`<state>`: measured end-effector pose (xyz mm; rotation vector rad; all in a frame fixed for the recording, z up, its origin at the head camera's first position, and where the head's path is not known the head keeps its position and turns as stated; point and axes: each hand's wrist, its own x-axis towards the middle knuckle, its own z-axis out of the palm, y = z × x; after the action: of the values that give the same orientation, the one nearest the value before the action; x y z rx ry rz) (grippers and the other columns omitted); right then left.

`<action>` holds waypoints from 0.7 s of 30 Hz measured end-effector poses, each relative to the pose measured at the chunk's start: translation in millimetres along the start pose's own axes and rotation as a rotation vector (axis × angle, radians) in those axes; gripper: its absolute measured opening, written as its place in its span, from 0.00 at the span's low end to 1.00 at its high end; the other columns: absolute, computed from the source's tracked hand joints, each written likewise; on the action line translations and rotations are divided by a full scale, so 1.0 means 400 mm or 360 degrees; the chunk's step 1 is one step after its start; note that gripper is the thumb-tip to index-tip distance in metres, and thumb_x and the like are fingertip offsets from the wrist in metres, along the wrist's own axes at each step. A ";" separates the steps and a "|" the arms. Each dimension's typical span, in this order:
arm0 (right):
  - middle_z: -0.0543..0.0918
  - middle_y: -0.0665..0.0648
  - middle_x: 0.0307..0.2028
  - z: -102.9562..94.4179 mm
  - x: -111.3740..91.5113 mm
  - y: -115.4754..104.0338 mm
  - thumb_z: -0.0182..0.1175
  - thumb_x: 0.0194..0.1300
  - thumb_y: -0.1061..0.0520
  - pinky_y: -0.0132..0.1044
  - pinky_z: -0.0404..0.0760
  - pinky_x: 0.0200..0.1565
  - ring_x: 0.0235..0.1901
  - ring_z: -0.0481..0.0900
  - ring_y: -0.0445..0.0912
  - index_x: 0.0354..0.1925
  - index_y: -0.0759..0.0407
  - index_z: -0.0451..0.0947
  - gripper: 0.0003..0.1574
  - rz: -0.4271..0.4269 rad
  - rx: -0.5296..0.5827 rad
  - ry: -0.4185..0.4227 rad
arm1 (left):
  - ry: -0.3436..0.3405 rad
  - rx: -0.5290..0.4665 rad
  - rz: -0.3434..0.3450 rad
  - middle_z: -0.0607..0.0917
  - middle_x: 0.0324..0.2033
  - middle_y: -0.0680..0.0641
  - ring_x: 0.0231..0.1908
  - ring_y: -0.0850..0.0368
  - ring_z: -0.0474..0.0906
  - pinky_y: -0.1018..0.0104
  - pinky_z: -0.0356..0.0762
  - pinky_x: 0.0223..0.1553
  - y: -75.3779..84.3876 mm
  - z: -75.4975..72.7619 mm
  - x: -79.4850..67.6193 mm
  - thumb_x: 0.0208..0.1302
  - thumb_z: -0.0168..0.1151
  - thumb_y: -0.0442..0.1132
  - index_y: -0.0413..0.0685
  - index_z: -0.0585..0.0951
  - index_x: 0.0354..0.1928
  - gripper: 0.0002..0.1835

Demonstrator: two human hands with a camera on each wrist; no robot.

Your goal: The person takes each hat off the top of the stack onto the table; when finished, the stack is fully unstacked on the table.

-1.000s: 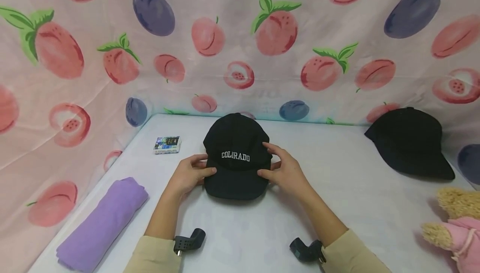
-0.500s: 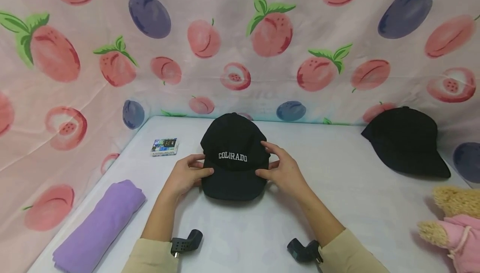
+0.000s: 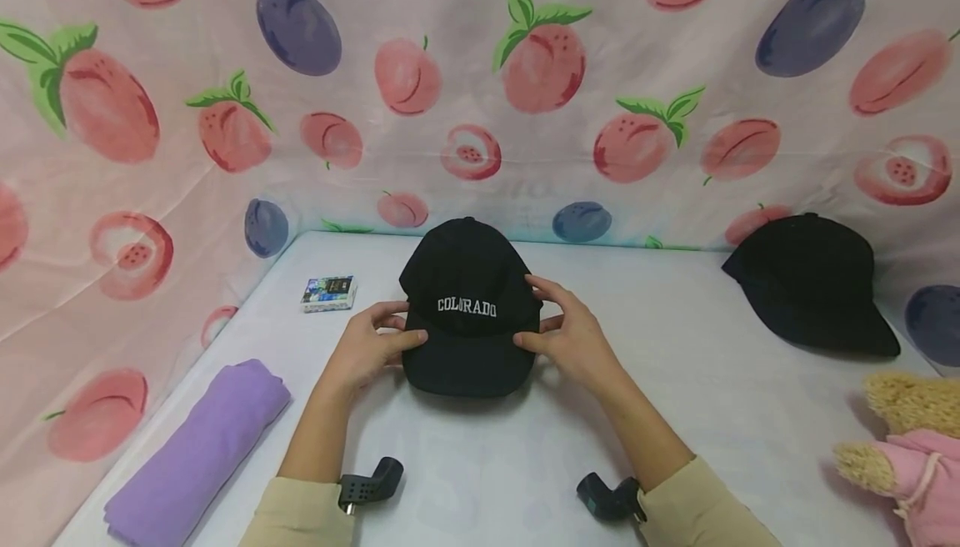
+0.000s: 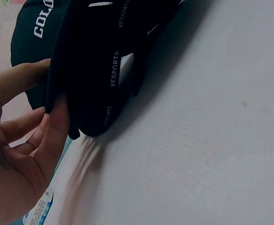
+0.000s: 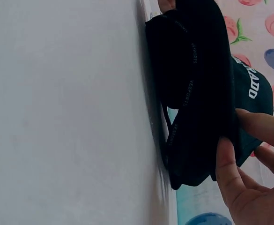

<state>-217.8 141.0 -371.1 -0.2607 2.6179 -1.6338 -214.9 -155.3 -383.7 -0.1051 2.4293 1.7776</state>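
A black cap (image 3: pixel 468 272) with white "COLORADO" lettering sits at the middle of the white table, its brim toward me. My left hand (image 3: pixel 369 343) pinches the left end of the brim, thumb on top and fingers below. On the other side my right hand (image 3: pixel 573 334) pinches the brim's right end, with one finger along the crown. Both wrist views look under the brim: the inside of the cap (image 4: pixel 94 70) shows a band printed "VESPORTS". In the right wrist view the thumb and a finger (image 5: pixel 228 161) clasp the brim's edge.
A second black cap (image 3: pixel 817 288) lies at the back right. Below it is a plush toy (image 3: pixel 926 464) in pink, partly cut off. At the left are a small box (image 3: pixel 328 293) and a rolled purple cloth (image 3: pixel 198 455). A fruit-print curtain (image 3: pixel 480 72) hangs behind.
Over the last half second the cap has risen slightly, with both hands still holding the brim. Earlier, the whole view shifted a little. Other objects stay in place.
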 end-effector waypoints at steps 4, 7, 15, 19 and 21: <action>0.71 0.61 0.72 -0.009 0.001 -0.002 0.76 0.58 0.60 0.37 0.81 0.41 0.50 0.85 0.54 0.77 0.43 0.65 0.53 -0.0030 -0.0013 0.0008 | -0.0005 0.0005 0.0000 0.75 0.56 0.37 0.35 0.54 0.84 0.64 0.87 0.43 0.005 0.003 0.003 0.63 0.73 0.41 0.44 0.71 0.72 0.37; 0.71 0.61 0.72 -0.015 0.001 -0.005 0.76 0.58 0.60 0.37 0.82 0.42 0.50 0.85 0.55 0.77 0.42 0.65 0.53 -0.0040 -0.0020 0.0016 | 0.0008 -0.0002 -0.0012 0.75 0.55 0.38 0.36 0.53 0.84 0.65 0.87 0.43 0.012 0.007 0.002 0.63 0.74 0.41 0.45 0.71 0.72 0.36; 0.70 0.59 0.73 -0.042 0.000 -0.018 0.75 0.60 0.61 0.38 0.84 0.44 0.51 0.84 0.55 0.78 0.39 0.63 0.54 -0.0085 0.0039 0.0007 | 0.0059 0.0056 0.0003 0.76 0.56 0.39 0.43 0.53 0.82 0.68 0.84 0.43 0.069 0.013 -0.022 0.63 0.74 0.42 0.45 0.71 0.72 0.37; 0.69 0.58 0.74 -0.063 -0.001 -0.023 0.74 0.60 0.62 0.37 0.84 0.45 0.52 0.83 0.55 0.78 0.39 0.63 0.54 -0.0115 0.0072 0.0000 | 0.0081 0.0090 0.0062 0.77 0.55 0.39 0.42 0.52 0.83 0.66 0.84 0.43 0.095 0.020 -0.029 0.63 0.74 0.42 0.46 0.71 0.72 0.37; 0.70 0.58 0.73 -0.075 -0.001 -0.027 0.74 0.60 0.62 0.37 0.84 0.44 0.51 0.83 0.56 0.78 0.39 0.63 0.54 -0.0133 0.0082 0.0001 | 0.0083 0.0098 0.0083 0.77 0.54 0.40 0.42 0.52 0.82 0.66 0.85 0.43 0.105 0.025 -0.031 0.63 0.74 0.42 0.46 0.71 0.72 0.37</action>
<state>-219.8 162.9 -348.3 -0.3722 2.5945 -1.7243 -207.7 -133.4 -345.4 -0.0841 2.5433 1.7401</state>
